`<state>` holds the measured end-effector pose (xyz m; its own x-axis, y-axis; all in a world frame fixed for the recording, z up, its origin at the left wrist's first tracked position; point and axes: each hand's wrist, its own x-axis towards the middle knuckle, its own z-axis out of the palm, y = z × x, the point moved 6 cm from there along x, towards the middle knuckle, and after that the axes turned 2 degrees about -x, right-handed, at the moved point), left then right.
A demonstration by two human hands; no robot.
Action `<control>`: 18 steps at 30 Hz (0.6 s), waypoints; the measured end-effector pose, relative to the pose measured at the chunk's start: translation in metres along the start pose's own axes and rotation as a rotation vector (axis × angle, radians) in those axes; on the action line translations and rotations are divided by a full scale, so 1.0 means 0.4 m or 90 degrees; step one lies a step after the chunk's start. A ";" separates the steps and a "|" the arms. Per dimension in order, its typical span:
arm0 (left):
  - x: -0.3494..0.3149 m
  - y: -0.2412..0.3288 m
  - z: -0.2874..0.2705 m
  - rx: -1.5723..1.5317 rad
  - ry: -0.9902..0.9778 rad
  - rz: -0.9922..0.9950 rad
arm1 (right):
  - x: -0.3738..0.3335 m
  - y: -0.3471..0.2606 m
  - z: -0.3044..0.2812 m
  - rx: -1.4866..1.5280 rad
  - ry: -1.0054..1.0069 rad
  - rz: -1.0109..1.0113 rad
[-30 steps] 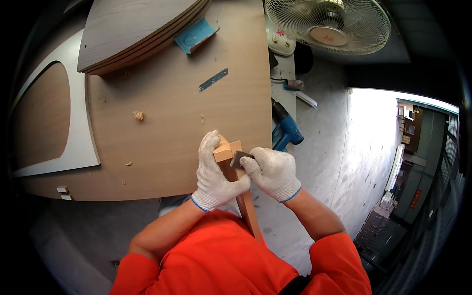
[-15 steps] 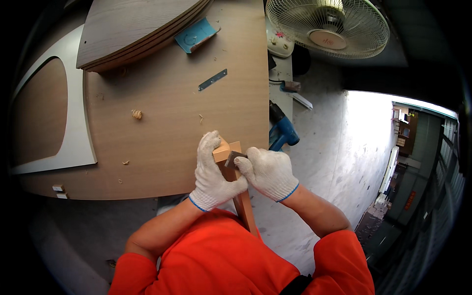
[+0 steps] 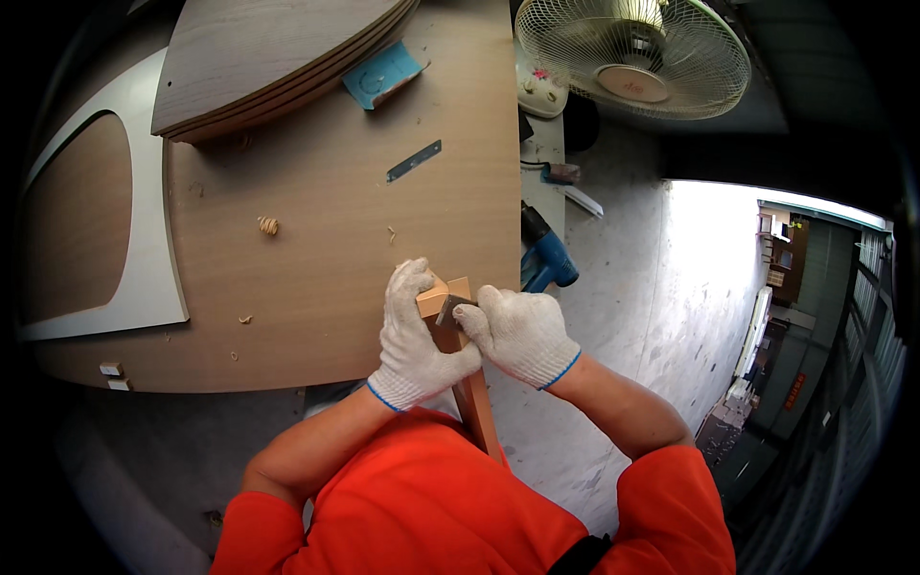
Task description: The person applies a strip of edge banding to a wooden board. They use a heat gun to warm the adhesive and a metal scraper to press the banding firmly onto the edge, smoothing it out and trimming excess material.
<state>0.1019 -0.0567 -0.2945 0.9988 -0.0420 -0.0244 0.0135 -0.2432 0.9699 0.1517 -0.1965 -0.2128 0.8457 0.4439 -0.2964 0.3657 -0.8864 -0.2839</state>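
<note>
Both hands wear white knit gloves with blue cuffs. My left hand (image 3: 410, 335) is closed round a light-brown wooden piece (image 3: 476, 410), whose corner end shows above the fingers at the table's near edge. The rest of that piece runs down toward my orange shirt. My right hand (image 3: 522, 331) pinches a small flat grey metal blade (image 3: 447, 310), which rests against the corner of the wood. Part of the blade is hidden by my right thumb.
On the wooden table (image 3: 326, 297) lie a dark metal strip (image 3: 414, 161), a curled shaving (image 3: 267, 225), a blue sheet (image 3: 383, 74) and stacked curved boards (image 3: 268, 57). A white frame panel (image 3: 158, 259) stands left. Right are a blue heat gun (image 3: 549, 254) and a fan (image 3: 637, 57).
The blade in my right hand has tilted slightly against the wood's corner. My left hand keeps its hold, and the whole view has shifted a little.
</note>
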 end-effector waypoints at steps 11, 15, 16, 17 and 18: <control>0.042 -0.008 -0.031 -0.079 0.033 0.061 | 0.009 -0.006 0.029 -0.061 -0.009 -0.050; 0.043 -0.013 -0.022 -0.101 0.048 0.057 | 0.012 -0.004 0.029 -0.052 -0.021 0.004; 0.044 -0.012 -0.025 -0.105 0.048 0.070 | 0.013 0.003 0.037 -0.045 -0.042 0.041; 0.044 -0.011 -0.027 -0.110 0.049 0.083 | 0.012 0.010 0.043 -0.038 -0.065 0.079; 0.043 -0.008 -0.029 -0.115 0.050 0.095 | 0.014 0.001 0.039 -0.049 -0.072 0.061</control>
<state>0.1197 -0.0454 -0.2954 0.9908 0.0127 0.1350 -0.1340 -0.0623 0.9890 0.1507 -0.1924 -0.2288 0.8305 0.3656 -0.4203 0.3182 -0.9306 -0.1807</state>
